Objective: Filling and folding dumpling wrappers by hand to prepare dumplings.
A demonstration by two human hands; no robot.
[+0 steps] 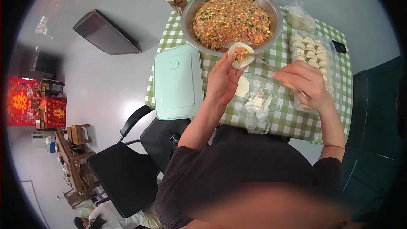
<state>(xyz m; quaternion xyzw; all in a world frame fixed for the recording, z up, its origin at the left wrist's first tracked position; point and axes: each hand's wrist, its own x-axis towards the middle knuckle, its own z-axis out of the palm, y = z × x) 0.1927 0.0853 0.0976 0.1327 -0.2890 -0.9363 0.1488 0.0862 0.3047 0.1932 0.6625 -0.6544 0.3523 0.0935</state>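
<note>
Holds one unfolded wrapper (246, 46) topped with filling (240, 56) in left hand (224, 81), near a steel bowl (276, 17), and a metal utensil (267, 64), perhaps a spoon, in right hand (308, 85); counts boxed rows of folded dumplings (311, 54) as done, loose wrapper (242, 86) and heaped mixture (232, 19) as remaining.

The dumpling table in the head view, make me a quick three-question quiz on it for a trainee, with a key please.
1. Which hand supports the filled wrapper?

2. What does the right hand hold?
A) a ladle full of soup
B) a thin utensil
C) a folded towel

3. True or false: the folded dumplings sit in a see-through tray to the right of the large metal bowl.

Key: 1. The left hand. 2. B. 3. True.
</note>
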